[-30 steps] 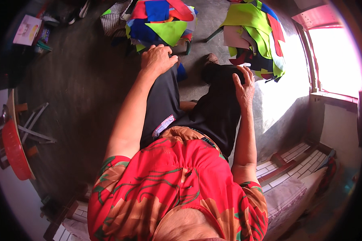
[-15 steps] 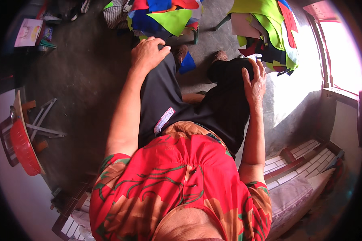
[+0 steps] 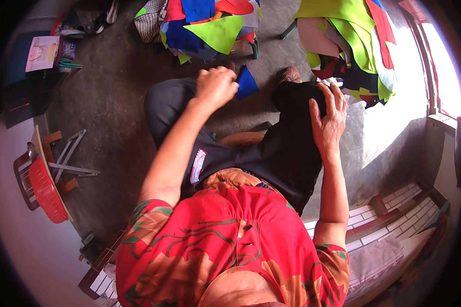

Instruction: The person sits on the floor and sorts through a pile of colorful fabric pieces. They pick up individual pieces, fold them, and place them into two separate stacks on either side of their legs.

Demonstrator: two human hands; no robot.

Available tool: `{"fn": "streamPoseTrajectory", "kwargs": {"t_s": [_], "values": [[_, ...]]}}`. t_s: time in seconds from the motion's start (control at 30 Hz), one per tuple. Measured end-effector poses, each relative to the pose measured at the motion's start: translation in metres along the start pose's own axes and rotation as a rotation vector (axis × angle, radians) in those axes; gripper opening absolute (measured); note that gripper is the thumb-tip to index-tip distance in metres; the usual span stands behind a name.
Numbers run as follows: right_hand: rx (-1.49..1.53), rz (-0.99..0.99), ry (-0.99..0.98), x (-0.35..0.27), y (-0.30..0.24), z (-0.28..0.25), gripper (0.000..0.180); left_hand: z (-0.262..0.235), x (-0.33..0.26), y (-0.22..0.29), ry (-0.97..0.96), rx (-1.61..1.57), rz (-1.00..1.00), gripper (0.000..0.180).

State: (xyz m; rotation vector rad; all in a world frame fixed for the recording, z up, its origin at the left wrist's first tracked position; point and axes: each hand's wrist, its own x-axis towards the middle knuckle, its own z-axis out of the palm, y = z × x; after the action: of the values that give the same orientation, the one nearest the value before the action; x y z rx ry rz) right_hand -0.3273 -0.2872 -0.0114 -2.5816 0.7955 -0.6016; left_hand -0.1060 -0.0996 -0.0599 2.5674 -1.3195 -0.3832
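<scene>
My left hand [image 3: 216, 88] hovers between my knees, near my left thigh, with its fingers curled in a loose fist and nothing visible in them. My right hand [image 3: 329, 120] rests on my right knee, fingers spread and holding nothing. Just beyond my left hand, a blue cloth scrap [image 3: 247, 84] lies on the floor by my feet. Ahead of me, a heap of coloured cloth scraps [image 3: 215, 33] covers a low green-legged stool. A second heap of cloth pieces [image 3: 361, 18], mostly lime green on top, stands to the right.
Part of a round brown seat [image 3: 243, 138] shows beneath me. At the left, a red plastic basket [image 3: 47, 192] leans by a folding stand [image 3: 69, 153]. A window [image 3: 443, 66] is on the right. A white-tiled ledge [image 3: 394, 210] runs behind me.
My left hand has lifted off the left knee, moved inward and toward me, and curled its fingers. My left knee has swung outward. My right hand stays on the right knee.
</scene>
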Motion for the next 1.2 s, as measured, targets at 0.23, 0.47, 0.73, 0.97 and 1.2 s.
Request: {"fn": "streamPoseTrajectory", "kwargs": {"t_s": [0.23, 0.47, 0.73, 0.97, 1.2], "values": [[0.024, 0.045, -0.091, 0.011, -0.003, -0.006, 0.04, 0.165, 0.032, -0.017, -0.504, -0.31, -0.275, 0.045], [0.034, 0.085, -0.192, 0.024, -0.006, -0.007, 0.04, 0.224, 0.044, -0.044, -0.575, -0.452, -0.503, 0.065], [0.042, 0.113, -0.27, 0.032, -0.002, -0.007, 0.043, 0.277, 0.054, -0.062, -0.468, -0.514, -0.603, 0.063], [0.021, 0.151, -0.328, 0.035, 0.0, -0.006, 0.041, 0.306, 0.067, -0.062, -0.46, -0.568, -0.706, 0.074], [-0.004, 0.179, -0.33, 0.034, 0.004, -0.007, 0.04, 0.338, 0.071, -0.064, -0.314, -0.492, -0.68, 0.063]]}}
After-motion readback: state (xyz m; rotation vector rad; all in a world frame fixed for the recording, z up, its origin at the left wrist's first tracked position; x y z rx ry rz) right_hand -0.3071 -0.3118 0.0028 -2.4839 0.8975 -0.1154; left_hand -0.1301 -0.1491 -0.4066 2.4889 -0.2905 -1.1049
